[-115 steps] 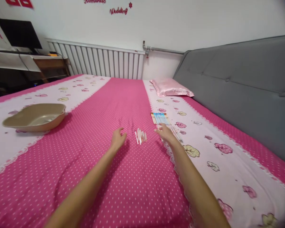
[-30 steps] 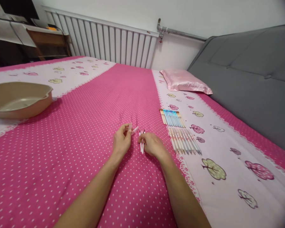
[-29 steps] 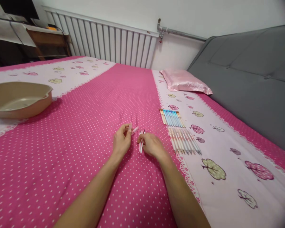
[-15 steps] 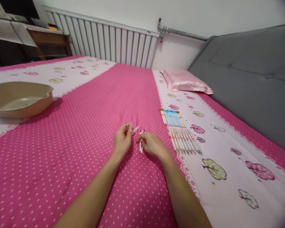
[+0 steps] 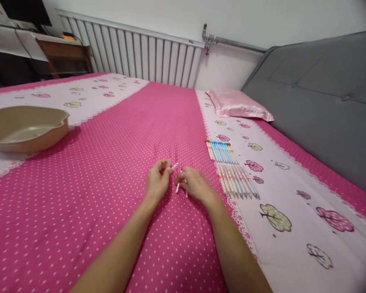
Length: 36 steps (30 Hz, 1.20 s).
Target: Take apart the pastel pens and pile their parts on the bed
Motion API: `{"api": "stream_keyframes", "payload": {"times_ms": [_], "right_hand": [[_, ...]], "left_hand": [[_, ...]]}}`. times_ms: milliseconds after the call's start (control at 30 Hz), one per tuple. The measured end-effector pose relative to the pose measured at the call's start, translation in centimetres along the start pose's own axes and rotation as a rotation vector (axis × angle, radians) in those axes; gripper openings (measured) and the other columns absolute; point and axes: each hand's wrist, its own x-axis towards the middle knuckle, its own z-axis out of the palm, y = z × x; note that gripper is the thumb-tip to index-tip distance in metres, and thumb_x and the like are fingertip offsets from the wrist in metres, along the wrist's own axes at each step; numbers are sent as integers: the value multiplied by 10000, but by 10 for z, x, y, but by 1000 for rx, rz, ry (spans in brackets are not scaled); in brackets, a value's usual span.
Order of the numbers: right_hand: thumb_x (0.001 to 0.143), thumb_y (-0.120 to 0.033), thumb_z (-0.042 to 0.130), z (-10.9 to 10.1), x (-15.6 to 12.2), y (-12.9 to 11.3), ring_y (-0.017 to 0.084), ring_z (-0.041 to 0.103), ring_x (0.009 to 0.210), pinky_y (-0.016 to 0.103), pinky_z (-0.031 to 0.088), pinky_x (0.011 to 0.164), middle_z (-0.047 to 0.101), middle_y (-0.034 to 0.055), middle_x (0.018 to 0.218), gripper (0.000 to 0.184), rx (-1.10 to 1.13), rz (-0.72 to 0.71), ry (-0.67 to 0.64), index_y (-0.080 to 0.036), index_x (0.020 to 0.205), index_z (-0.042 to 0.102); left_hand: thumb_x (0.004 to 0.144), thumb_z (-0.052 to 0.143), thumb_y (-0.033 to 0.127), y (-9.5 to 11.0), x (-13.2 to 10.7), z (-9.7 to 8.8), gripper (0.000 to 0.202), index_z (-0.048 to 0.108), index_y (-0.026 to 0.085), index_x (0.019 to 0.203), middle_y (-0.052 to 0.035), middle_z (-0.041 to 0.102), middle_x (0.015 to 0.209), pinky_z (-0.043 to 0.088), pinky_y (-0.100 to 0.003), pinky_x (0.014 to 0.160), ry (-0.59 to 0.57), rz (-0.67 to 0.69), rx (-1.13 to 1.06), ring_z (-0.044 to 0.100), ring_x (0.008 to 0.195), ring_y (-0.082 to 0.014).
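Note:
My left hand (image 5: pixel 156 181) is closed, its thumb and fingertips holding a translucent pale pink pen barrel (image 5: pixel 168 163). A second pinkish clear pen piece (image 5: pixel 174 166) sticks out to the right by the thumb; I cannot tell whether it is gripped or lies on the sheet. Just to the right, my right hand (image 5: pixel 197 184) pinches a thin white pen refill (image 5: pixel 177 188), tilted, with its upper part behind the fingers. Another white refill (image 5: pixel 186 194) shows below that hand, mostly hidden by it.
Beyond my right hand lie a row of pale pens (image 5: pixel 238 181) and a row of blue and orange pens (image 5: pixel 222 151). A beige basin (image 5: pixel 49 136) stands at the left on the polka-dot sheet (image 5: pixel 110 195). Farther back are a pink pillow (image 5: pixel 239 105) and a grey headboard (image 5: pixel 320 89).
My right hand's fingers have closed on one white refill and tilted it away from the other, which lay beside it. My left hand has barely moved.

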Motion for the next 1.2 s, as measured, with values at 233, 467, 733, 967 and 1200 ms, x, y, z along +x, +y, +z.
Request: {"api": "stream_keyframes", "payload": {"times_ms": [233, 467, 733, 967, 1200], "right_hand": [[812, -194, 603, -24, -4, -2, 138, 633, 790, 284, 487, 707, 699, 27, 888, 103, 571, -100, 344, -209, 866, 690], [808, -251, 609, -43, -12, -12, 153, 660, 806, 304, 538, 708, 693, 21, 863, 280, 848, -39, 788, -222, 1085, 594], [854, -215, 542, -42, -14, -19, 140, 639, 783, 308, 539, 736, 671, 0, 841, 422, 719, -101, 899, -279, 1263, 458], [854, -234, 547, -39, -12, -17, 129, 628, 744, 305, 540, 722, 642, -11, 814, 391, 681, -91, 882, -274, 1239, 492], [857, -261, 531, -39, -13, -20, 140, 628, 768, 311, 539, 725, 636, 1, 840, 395, 635, -32, 838, -275, 1249, 480]], "left_hand": [[811, 541, 293, -3, 1, -1, 209, 589, 162, 968, -97, 667, 968, 486, -362, 807, -1, 23, 6, 631, 875, -192], [832, 518, 307, 7, -5, 1, 202, 608, 172, 952, -72, 667, 947, 478, -342, 790, -105, 118, 69, 620, 868, -187], [846, 496, 287, 4, -6, 3, 211, 616, 177, 981, -72, 666, 976, 475, -329, 794, -166, 224, 109, 612, 894, -185], [853, 495, 329, 6, -8, 3, 232, 623, 186, 982, -60, 671, 954, 476, -324, 785, -177, 237, 118, 614, 867, -181], [825, 530, 314, 6, -8, 4, 210, 647, 210, 964, -53, 682, 938, 477, -335, 803, -159, 224, 72, 623, 867, -189]]}}
